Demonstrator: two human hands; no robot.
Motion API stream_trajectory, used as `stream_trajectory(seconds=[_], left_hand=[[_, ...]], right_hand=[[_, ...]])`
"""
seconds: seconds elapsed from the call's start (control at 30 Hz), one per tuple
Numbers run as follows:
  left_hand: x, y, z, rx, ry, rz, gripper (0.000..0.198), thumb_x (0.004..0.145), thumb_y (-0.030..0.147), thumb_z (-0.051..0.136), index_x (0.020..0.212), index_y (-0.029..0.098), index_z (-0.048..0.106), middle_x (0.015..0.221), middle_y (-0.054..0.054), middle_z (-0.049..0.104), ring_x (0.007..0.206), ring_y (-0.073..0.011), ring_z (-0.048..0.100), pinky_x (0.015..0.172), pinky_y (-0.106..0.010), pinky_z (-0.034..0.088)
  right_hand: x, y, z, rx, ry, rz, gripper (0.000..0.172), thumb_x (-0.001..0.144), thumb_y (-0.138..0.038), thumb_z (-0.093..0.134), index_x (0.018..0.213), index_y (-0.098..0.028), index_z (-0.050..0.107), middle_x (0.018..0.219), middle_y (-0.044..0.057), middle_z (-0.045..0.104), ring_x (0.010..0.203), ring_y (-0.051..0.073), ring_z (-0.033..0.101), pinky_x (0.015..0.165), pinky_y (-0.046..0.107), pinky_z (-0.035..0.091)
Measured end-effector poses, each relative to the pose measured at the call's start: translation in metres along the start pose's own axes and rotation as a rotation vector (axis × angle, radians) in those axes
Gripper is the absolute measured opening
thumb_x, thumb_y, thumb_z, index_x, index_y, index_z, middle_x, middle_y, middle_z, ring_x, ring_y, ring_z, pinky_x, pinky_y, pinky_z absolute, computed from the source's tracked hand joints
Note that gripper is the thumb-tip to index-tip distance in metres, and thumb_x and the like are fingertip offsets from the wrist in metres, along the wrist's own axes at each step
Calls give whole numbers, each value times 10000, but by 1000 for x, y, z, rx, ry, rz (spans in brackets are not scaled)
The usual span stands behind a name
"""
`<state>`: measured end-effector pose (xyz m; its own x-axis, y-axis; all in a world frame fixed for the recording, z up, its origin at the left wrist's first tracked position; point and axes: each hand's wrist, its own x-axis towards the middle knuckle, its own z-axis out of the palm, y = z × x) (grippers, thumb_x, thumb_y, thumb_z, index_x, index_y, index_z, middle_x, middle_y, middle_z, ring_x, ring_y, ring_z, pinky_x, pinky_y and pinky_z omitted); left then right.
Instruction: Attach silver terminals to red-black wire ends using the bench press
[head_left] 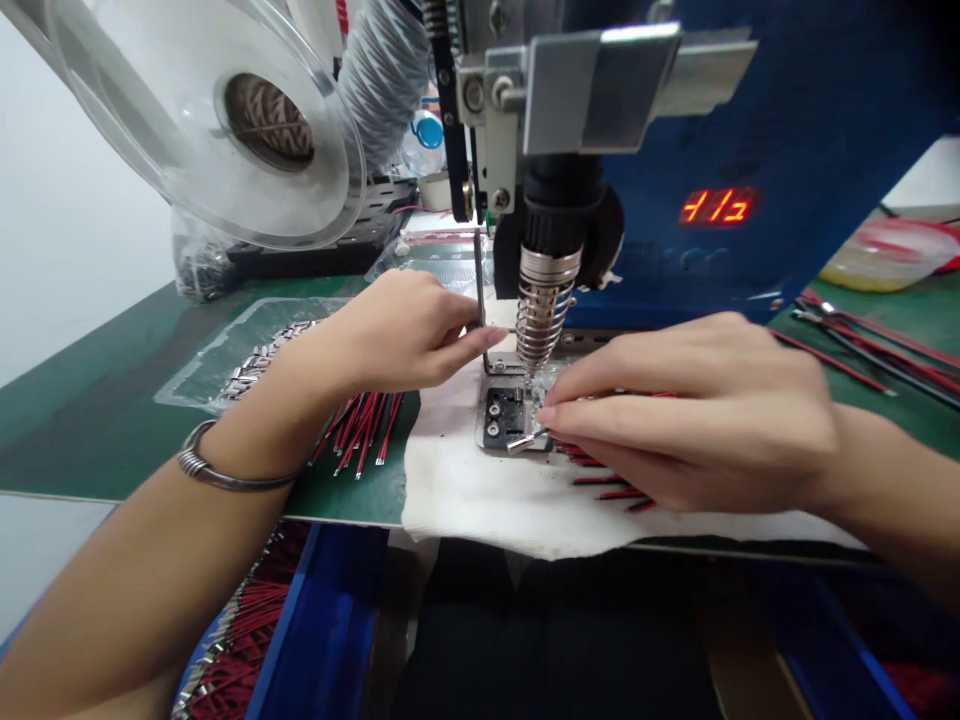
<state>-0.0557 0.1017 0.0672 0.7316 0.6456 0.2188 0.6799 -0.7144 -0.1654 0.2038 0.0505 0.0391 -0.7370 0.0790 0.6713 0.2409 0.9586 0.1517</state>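
My right hand (697, 410) pinches a small metal connector (525, 442) at the black fixture block (495, 412). Red and black wires trail beneath that hand; whether they join this connector is hidden. My left hand (412, 330) is closed at the thin upright metal bracket (478, 270), its thumb reaching across the bracket's front. What its fingertips hold, if anything, cannot be made out. Directly above the fixture points a spring-wrapped machine tip (550, 305), close to my right fingertips. White cloth (450, 490) lies under the fixture.
Loose metal connectors fill a clear tray (195, 375) on the left. Red wires (367, 430) lie beside it, and more wires (892, 345) at the right. The blue machine (720, 270) stands behind; a clear hood (180, 110) hangs upper left. Blue bins (322, 610) sit below the table edge.
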Motion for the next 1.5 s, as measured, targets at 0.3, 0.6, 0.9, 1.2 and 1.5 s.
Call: stream_trajectory(seconds=[0.3, 0.6, 0.9, 1.2, 1.5], left_hand=[[2, 1, 0, -42, 18, 15, 468, 974, 459, 371, 590, 200, 442, 497, 15, 380, 451, -110, 306, 535, -310, 231], [1, 0, 2, -57, 47, 39, 444, 972, 432, 392, 594, 202, 434, 515, 16, 383, 470, -117, 309, 518, -306, 244], [0, 1, 1, -66, 37, 47, 469, 991, 426, 391, 603, 191, 512, 512, 6, 438, 460, -115, 344, 511, -304, 261], [0, 0, 2, -76, 45, 44, 439, 981, 423, 399, 606, 198, 442, 511, 24, 378, 458, -104, 298, 520, -307, 227], [0, 0, 2, -75, 42, 46, 456, 990, 431, 399, 605, 197, 470, 509, 12, 417, 461, -112, 324, 515, -306, 249]], right_hand=[[1, 0, 3, -2, 11, 1, 119, 891, -49, 696, 886, -167, 706, 842, 19, 764, 695, 134, 689, 601, 272, 521], [1, 0, 3, 16, 1, -5, 76, 928, -94, 671, 925, -167, 693, 864, 24, 762, 711, 140, 686, 617, 278, 517], [1, -1, 3, 38, 2, -8, 154, 868, -9, 684, 915, -155, 686, 843, 21, 764, 673, 141, 672, 594, 285, 516], [2, -3, 3, 39, 5, -34, 147, 866, -5, 677, 912, -145, 687, 835, 27, 758, 677, 148, 655, 586, 306, 485], [2, -3, 4, 44, -6, -18, 114, 900, -51, 679, 941, -157, 675, 849, 20, 752, 696, 151, 660, 594, 304, 495]])
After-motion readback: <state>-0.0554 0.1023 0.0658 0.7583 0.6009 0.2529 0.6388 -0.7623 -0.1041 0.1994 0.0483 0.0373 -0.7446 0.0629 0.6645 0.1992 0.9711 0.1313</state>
